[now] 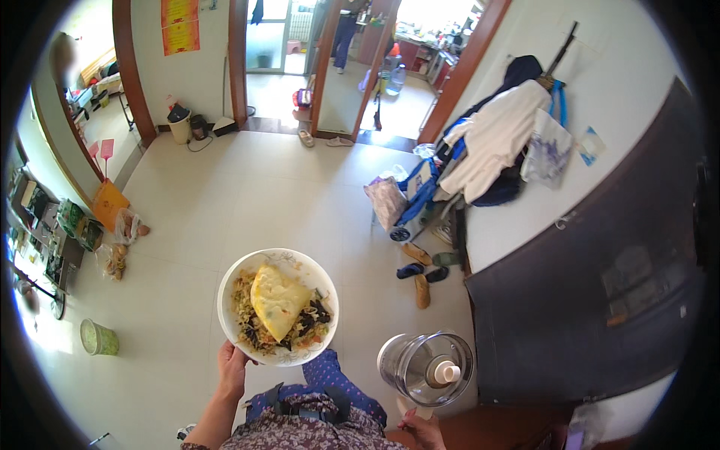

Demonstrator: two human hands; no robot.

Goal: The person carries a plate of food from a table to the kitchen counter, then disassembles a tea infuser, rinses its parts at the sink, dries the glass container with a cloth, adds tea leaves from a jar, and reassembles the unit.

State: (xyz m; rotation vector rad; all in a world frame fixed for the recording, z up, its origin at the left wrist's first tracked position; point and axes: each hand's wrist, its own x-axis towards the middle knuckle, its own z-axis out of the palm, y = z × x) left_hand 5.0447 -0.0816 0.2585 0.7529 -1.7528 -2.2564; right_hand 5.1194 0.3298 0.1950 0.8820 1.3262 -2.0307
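Observation:
My left hand (232, 365) grips the lower left rim of a white, patterned round plate (304, 355). On the plate, a folded piece of yellow omelette (277, 301) lies over chopped mixed food (247, 315), with dark pieces (315, 318) at its right. Low on the right, my right hand (423, 430) has its fingers closed around the pale handle (415, 407) of a pot. The pot has a see-through lid (416, 371) with a steel rim and a pale knob (447, 372). My right hand is partly cut off by the picture's lower edge.
Pale tiled floor stretches ahead to doorways, where another person (344, 39) stands. Loose slippers (419, 270) and a blue trolley (419, 191) lie right, below hanging clothes (500, 135). A dark door (574, 270) is at right. Left are a green bin (99, 337) and plastic bags (115, 261).

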